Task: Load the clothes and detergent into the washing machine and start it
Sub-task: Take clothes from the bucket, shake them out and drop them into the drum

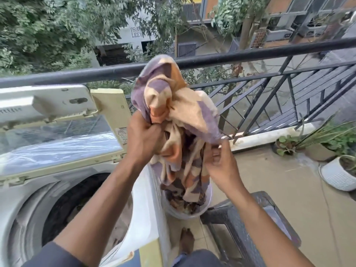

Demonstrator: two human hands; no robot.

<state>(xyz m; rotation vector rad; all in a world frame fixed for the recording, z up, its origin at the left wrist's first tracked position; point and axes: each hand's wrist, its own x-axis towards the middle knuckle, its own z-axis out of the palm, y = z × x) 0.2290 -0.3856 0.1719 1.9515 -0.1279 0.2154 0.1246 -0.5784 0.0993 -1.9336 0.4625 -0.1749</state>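
Note:
A purple, orange and cream patterned cloth (173, 105) hangs bunched in front of the balcony railing. My left hand (143, 139) grips it in a fist at its left side. My right hand (221, 162) pinches its lower right edge. The cloth's lower end trails into a white bucket (185, 212) on the floor, right of the washing machine. The top-loading washing machine (38, 189) stands at the lower left with its lid (57, 135) raised, and its dark drum (77, 199) is open below my left forearm. No detergent is in view.
A black metal railing (231, 58) runs across behind the cloth. A dark woven stool (250, 224) stands to the right of the bucket. Potted plants (327, 147) sit at the far right on the balcony floor. My bare foot (185, 239) is beside the machine.

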